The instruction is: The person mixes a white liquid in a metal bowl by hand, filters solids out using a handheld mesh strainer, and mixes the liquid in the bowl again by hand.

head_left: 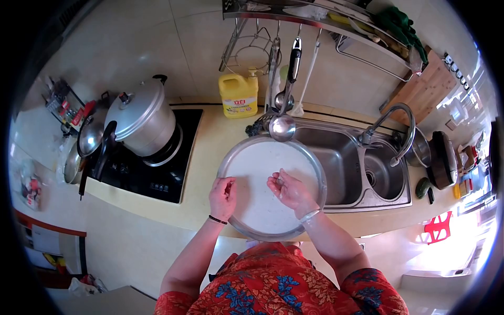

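Head cam: basin (319, 181) lies under R fingers (277, 182), rim (226, 164) by L fingers (229, 190).

And here's the kitchen: up at eleven o'clock, a glossy, pale cream tiled wall (194, 42), one thin dark joint running down it. Across the middle sweeps a pale yellow, smooth-topped counter (202, 173), bowed by the lens. At one o'clock, look, a long silver metal wall shelf (310, 22)! Round to four o'clock, and there's a bright red plastic stool (438, 228) on a pale, shiny floor (386, 254). Fierce white light floods in beside it, too blown out to tell window from door, with bluish-white glare at two o'clock. Over at eight, a red-brown-edged cabinet (52, 225) sits in softer shade.
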{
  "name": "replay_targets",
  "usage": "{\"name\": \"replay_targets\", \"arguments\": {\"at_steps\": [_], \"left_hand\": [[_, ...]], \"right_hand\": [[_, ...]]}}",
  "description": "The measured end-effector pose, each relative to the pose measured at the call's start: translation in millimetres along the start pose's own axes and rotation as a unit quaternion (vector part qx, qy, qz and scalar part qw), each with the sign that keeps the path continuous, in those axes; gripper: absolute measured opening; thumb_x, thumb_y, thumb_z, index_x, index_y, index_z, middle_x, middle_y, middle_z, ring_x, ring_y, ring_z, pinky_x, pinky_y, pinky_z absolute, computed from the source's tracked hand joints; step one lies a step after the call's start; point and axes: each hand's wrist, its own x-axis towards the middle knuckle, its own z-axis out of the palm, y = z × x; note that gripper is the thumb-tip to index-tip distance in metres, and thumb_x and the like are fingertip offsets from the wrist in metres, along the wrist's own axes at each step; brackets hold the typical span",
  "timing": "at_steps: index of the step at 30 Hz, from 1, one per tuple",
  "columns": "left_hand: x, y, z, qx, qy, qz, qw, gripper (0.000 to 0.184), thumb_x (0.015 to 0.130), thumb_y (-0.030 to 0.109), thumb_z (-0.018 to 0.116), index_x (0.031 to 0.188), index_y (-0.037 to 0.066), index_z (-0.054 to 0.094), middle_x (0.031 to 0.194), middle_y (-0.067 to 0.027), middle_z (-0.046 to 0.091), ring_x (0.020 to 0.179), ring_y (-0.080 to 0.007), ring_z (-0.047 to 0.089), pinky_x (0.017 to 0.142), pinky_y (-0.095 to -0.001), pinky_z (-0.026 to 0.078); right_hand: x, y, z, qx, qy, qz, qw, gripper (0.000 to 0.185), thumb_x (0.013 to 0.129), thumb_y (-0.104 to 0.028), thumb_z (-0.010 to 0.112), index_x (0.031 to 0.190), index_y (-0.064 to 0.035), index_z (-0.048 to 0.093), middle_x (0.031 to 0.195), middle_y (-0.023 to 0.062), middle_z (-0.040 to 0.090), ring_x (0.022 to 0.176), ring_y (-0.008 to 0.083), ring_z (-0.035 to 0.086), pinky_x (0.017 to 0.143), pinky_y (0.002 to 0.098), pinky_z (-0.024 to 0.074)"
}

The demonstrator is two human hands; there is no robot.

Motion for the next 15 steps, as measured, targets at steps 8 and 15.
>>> {"name": "replay_targets", "arguments": {"at_steps": [8,15], "left_hand": [[-3.5,-2.8,0.7,0.062,-0.012,0.040,0.997,0.011,0.077,-0.001,0.057,0.088,0.003,0.058,0.078,-0.0066,0.053,0.058,-0.0133,0.053,0.053,-0.0237,0.044],[-3.9,-4.0,2.0,0.091,-0.006,0.066,0.994,0.010,0.075,0.001,0.059,0.085,0.004,0.059,0.075,-0.0066,0.053,0.056,-0.0150,0.053,0.050,-0.0250,0.044]], "right_hand": [[1.4,-7.5,-2.6,-0.158,0.052,-0.003,0.986,0.038,0.090,-0.043,0.041,0.068,-0.0118,0.043,0.048,-0.0009,0.033,0.036,0.0094,0.027,0.033,0.0229,0.0194],[34.6,-20.3,-42.9,-0.268,-0.064,-0.123,0.953,0.023,0.088,-0.021,0.048,0.092,0.0012,0.054,0.068,0.0054,0.050,0.060,0.0145,0.048,0.059,0.0240,0.0409]]}}
